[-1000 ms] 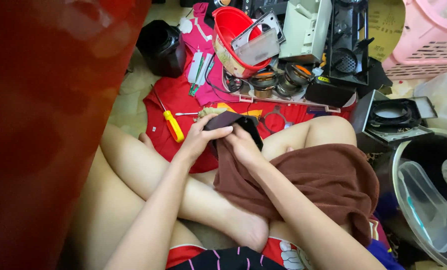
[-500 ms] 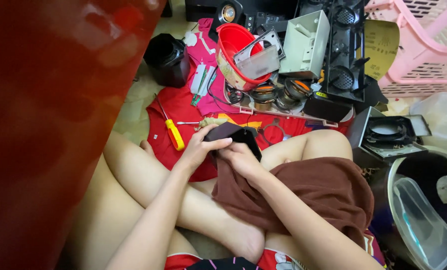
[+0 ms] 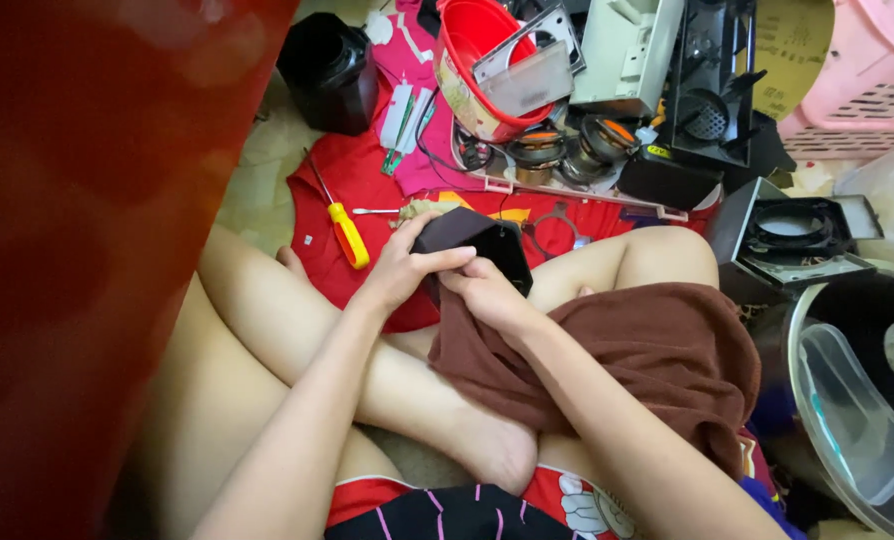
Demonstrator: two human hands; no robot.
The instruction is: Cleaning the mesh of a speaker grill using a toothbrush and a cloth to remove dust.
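Gripping small black box [image 3: 472, 245] over our lap, left hand [image 3: 402, 265] clasped on its top, right hand [image 3: 482, 295] closed underneath. Since a second ago box tilted slightly, grip unchanged; work continues. Yellow-handled screwdriver [image 3: 345, 228] lies just beside, on red cloth [image 3: 367, 190].

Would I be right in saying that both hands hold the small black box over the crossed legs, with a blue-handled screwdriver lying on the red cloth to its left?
Not quite: the head view shows the screwdriver has a yellow handle, not blue. The rest stands: the left hand and right hand hold the small black box, and the screwdriver lies on the red cloth.
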